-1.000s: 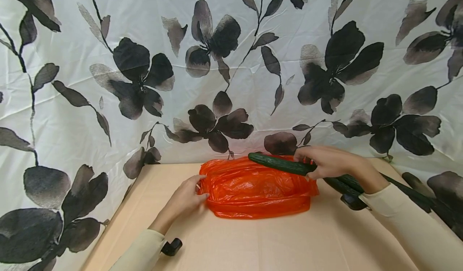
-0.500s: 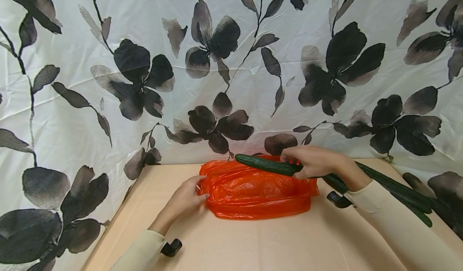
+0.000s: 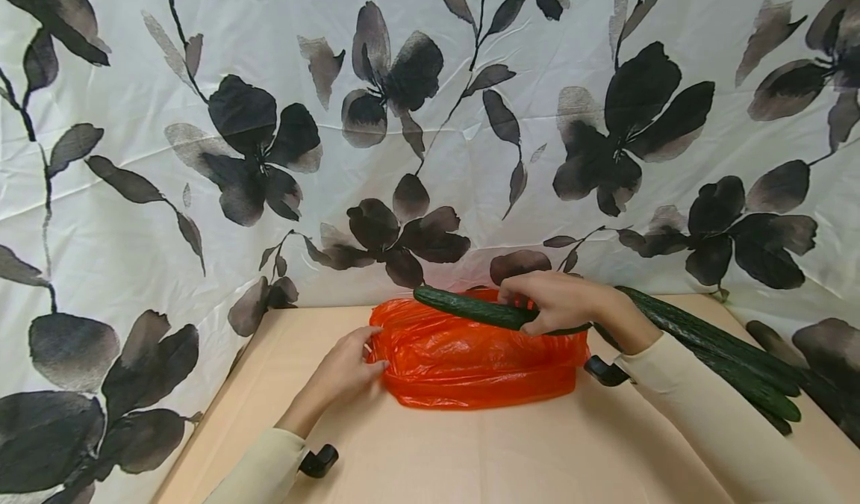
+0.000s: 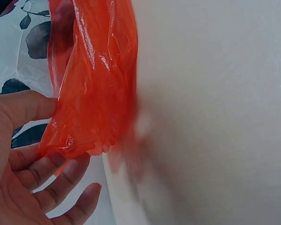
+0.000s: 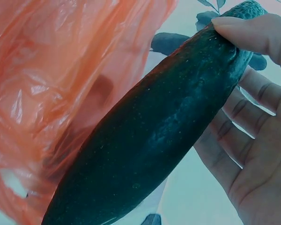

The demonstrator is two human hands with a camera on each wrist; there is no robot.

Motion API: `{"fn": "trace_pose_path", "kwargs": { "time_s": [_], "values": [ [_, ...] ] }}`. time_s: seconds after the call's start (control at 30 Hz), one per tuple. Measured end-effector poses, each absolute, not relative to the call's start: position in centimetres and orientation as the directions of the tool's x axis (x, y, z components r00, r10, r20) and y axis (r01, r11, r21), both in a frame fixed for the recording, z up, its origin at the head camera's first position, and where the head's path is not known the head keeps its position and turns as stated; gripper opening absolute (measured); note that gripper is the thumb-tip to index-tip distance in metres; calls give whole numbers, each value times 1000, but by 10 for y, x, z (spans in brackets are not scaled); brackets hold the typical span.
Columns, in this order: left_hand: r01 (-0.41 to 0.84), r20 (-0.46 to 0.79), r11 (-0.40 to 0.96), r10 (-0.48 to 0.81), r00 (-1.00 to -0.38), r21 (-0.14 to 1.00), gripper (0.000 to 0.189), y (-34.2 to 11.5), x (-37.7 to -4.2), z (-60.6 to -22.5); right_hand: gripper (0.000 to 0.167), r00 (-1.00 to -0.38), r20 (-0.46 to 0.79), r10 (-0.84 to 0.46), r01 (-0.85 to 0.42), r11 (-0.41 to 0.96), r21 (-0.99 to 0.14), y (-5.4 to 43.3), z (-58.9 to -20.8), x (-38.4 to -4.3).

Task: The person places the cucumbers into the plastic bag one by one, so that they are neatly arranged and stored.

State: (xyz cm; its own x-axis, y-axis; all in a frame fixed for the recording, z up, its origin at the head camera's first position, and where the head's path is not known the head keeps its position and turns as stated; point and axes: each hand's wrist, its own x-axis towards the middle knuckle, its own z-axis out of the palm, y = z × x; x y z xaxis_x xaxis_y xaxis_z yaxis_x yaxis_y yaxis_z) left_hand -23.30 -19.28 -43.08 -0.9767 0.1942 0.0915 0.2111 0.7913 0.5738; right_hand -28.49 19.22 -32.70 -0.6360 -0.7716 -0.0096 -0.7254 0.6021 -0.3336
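Observation:
A long dark green cucumber (image 3: 463,307) slants across the back of the orange plastic bag (image 3: 470,366), and my right hand (image 3: 567,299) grips it partway along. In the right wrist view the thumb lies on one side of the cucumber (image 5: 150,131) and the fingers on the other, with the bag (image 5: 61,84) beside it. My left hand (image 3: 343,369) holds the left end of the bag. In the left wrist view the thumb and fingers are round the gathered edge of the bag (image 4: 96,79). What lies inside the bag is hidden.
More cucumbers (image 3: 715,343) lie together on the right of the light tabletop (image 3: 470,452), partly behind the right forearm. A white cloth with dark flowers (image 3: 497,183) hangs behind the table. Dark straps sit at both wrists.
My right hand has moved left with the cucumber, whose tip is now farther along the back of the bag. More of the other cucumbers shows at right. The left hand stays in place.

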Motion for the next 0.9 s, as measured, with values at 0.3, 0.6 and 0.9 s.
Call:
{"fn": "trace_pose_path", "kwargs": {
  "time_s": [0.3,0.6,0.9],
  "values": [
    [205,82,790,194,-978,577,62,-195,-229,-429,41,-605,-10,-796,-740,567,-361,172,-333,-283],
    [204,64,797,204,-977,569,63,-197,-228,-427,41,-597,-36,-801,-730,562,-389,160,-349,-283],
    [212,69,793,211,-975,571,63,-198,-229,-429,38,-605,-141,-784,-687,603,-405,148,-375,-287]
  ]
}}
